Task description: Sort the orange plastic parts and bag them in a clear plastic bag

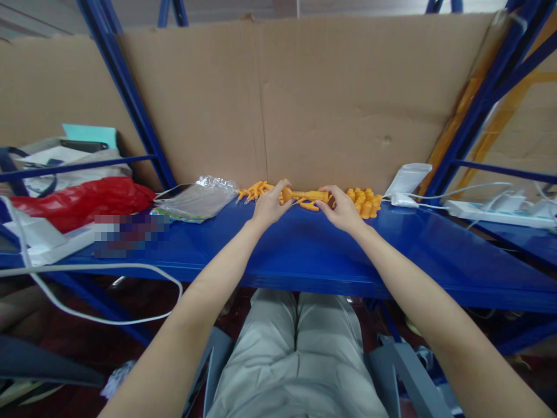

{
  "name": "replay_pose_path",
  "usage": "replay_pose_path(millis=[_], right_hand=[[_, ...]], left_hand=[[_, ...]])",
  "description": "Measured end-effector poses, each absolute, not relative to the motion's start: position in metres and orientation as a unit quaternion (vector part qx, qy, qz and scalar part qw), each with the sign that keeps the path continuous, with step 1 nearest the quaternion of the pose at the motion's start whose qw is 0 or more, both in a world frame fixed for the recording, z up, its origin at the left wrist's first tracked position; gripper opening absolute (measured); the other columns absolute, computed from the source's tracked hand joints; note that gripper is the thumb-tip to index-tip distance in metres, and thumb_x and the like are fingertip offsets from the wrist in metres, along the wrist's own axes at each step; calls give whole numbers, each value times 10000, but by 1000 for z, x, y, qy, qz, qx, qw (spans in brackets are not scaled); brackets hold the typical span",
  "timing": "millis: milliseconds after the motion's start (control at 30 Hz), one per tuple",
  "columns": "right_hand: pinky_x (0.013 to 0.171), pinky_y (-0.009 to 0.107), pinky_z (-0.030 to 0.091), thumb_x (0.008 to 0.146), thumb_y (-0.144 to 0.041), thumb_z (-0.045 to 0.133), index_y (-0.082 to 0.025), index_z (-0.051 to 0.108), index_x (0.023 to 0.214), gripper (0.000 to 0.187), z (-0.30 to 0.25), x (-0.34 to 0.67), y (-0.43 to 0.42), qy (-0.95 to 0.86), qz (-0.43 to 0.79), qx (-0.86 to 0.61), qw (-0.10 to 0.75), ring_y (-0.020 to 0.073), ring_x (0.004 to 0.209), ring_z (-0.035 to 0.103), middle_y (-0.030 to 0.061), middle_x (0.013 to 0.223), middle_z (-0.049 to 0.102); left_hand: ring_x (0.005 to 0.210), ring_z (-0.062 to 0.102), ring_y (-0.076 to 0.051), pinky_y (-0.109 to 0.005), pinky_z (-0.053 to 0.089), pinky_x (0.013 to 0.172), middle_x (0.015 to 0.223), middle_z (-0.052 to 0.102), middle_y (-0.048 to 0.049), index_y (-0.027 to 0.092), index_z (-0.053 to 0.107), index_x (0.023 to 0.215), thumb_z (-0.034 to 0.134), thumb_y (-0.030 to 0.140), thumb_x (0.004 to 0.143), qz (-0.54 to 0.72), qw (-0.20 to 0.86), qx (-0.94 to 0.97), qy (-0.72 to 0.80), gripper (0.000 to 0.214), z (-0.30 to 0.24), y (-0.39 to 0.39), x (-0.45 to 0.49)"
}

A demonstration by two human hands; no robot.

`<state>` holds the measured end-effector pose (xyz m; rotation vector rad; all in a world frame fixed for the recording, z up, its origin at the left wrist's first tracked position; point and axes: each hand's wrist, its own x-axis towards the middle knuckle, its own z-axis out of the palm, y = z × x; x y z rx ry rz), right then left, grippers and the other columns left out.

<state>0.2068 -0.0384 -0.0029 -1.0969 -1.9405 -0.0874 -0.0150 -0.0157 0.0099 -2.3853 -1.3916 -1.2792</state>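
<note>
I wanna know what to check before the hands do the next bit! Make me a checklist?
1. Left hand on one end of the orange piece: ok.
2. Right hand at the other end: ok.
3. Orange pile on the table, back from the front edge: ok.
4. Plastic bag apart from the left hand: ok.
5. White cord kept up on the table: not ok, a loop hangs past the front edge.
6. Ends of the orange piece joined tight: cannot tell, the hands partly cover them.
</note>
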Motion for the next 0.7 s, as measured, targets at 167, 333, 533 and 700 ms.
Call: replay_pose_path(millis=[167, 333, 533, 700], right_hand=[[905, 432, 492, 925, -361, 501, -186, 554, 1243, 367, -3, 206, -35, -785, -53, -436, 437, 288, 1029, 612, 155, 1214, 625], [937, 432, 489, 934, -285, 487, -205, 578, 1227, 316, 2, 206, -42, -797, -80, -434, 413, 284, 1065, 611, 141, 1231, 607], [916, 435, 512, 944, -423, 503, -204, 562, 1246, 378, 1, 209, -41, -803, -53, -422, 418, 269, 989, 631, 140, 1210, 615], [813, 400, 559, 984, -522, 391, -210, 479, 1325, 470, -3, 212, -34, -780, 58, -442, 439, 228, 888, 669, 116, 1159, 643]], left_hand=[[787, 662, -132, -244, 510, 765, 1112, 687, -50, 201, 561, 1164, 593, 200, 865, -450, 9, -773, -446, 301, 2, -7, -10], [723, 640, -118, -207, 481, 657, 955, 676, -24, 188, 539, 1158, 611, 198, 851, -451, -30, -772, -446, 316, -5, 3, -8], [730, 651, -124, -207, 479, 657, 907, 675, -7, 210, 532, 1164, 602, 198, 847, -452, -19, -774, -443, 325, -5, 3, -14], [675, 655, -124, -214, 485, 651, 831, 674, 19, 225, 511, 1187, 604, 192, 836, -471, -6, -749, -465, 365, -4, 6, -20]])
